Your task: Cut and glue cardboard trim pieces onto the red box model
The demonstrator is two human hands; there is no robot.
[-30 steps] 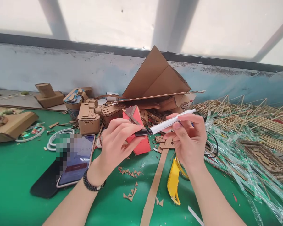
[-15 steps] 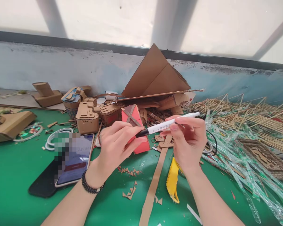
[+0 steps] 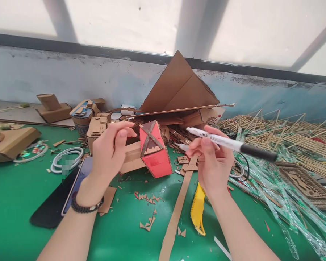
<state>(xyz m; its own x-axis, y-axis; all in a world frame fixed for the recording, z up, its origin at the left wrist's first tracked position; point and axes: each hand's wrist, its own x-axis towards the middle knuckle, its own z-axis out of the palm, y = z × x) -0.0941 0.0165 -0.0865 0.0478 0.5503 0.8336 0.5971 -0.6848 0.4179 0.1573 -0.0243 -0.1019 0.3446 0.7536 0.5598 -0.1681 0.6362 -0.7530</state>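
My right hand (image 3: 216, 156) holds a white marker pen (image 3: 220, 140) with a black end, gripped between thumb and fingers. Its white end points left and its black end right. A small white pointed tip (image 3: 182, 146) shows beside those fingers; I cannot tell what it belongs to. My left hand (image 3: 111, 148) is raised with loosely bent fingers and holds nothing, a dark beaded bracelet (image 3: 87, 206) on its wrist. Between the hands stands a red-faced cardboard piece (image 3: 157, 152) with a brown cross on it. Below my right hand lies a yellow box cutter-like tool (image 3: 197, 214).
A phone (image 3: 78, 185) and a dark flat object (image 3: 49, 206) lie at left near a coiled white cable (image 3: 66, 159). A cardboard strip (image 3: 176, 214) and scraps (image 3: 149, 223) lie in front. Clear plastic wrappers (image 3: 274, 195) and thin wooden sticks (image 3: 285, 137) cover the right.
My left hand has let go of the marker and drawn back left. In my right hand the marker has turned round, so its black end now points right instead of left.
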